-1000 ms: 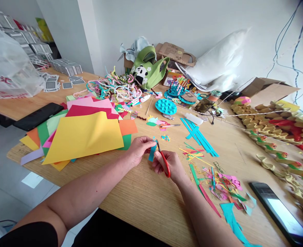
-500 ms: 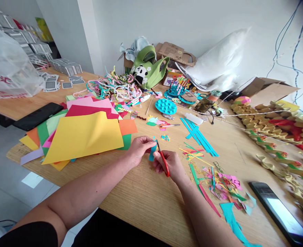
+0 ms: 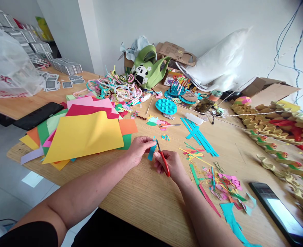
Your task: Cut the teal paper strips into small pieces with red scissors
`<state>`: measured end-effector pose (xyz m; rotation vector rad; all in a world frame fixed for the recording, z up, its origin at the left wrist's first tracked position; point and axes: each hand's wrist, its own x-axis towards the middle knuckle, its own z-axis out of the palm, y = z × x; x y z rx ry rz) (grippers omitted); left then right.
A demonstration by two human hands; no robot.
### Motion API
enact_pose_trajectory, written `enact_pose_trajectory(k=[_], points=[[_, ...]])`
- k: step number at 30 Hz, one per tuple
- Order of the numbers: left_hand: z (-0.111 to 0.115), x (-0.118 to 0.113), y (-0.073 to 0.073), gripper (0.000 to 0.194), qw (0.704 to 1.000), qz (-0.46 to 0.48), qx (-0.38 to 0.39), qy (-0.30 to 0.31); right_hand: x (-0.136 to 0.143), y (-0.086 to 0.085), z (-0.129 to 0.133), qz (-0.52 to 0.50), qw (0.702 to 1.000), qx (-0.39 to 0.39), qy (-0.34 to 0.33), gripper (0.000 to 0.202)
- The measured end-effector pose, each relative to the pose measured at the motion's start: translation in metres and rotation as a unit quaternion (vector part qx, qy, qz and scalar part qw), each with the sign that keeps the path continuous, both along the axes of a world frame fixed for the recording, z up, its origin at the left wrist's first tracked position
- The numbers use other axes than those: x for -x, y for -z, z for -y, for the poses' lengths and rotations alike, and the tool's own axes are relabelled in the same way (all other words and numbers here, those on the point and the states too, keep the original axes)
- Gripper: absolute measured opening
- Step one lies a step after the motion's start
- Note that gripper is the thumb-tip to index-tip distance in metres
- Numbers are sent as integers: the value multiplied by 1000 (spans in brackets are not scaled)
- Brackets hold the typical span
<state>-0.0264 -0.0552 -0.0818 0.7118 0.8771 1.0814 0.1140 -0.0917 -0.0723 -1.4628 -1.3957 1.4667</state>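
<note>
My left hand pinches a short blue paper strip between thumb and fingers, its free end hanging down. Red-handled scissors are gripped in my right hand, fingers closed round the handles. The blades point up and away, touching or close beside the strip's upper end; the exact contact is too small to tell. Just beyond lies a little heap of tiny blue and yellow paper bits. A second pair of scissors rests behind that heap, near pastel paper cut-outs.
Coloured paper sheets are stacked at left beside a black phone. Long blue strips and paper scraps lie at right, near a lit phone. Behind stand a green panda bag, pipe cleaners and egg-carton pieces.
The hanging end of the blue strip has swung very slightly to the left. Both hands and the scissors stay nearly in place.
</note>
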Motion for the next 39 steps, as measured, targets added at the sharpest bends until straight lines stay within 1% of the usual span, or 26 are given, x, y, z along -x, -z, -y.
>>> enact_pose_trajectory(k=[7, 14, 19, 24, 34, 39], points=[[-1, 0, 1, 20, 1000, -13, -7, 3, -1, 0, 0, -2, 1000, 5, -9, 52], [-2, 1, -1, 16, 1000, -10, 7, 26, 0, -1, -1, 6, 1000, 13, -8, 54], [-2, 2, -1, 16, 999, -2, 14, 29, -2, 2, -1, 5, 1000, 13, -16, 54], [-2, 2, 0, 15, 999, 5, 9, 45, -3, 3, -1, -3, 999, 15, -30, 55], [-4, 4, 1, 14, 998, 14, 15, 60, -3, 1, -2, 0, 999, 23, -27, 54], [-3, 5, 0, 14, 998, 7, 4, 66, -3, 1, -1, -7, 999, 21, -26, 53]])
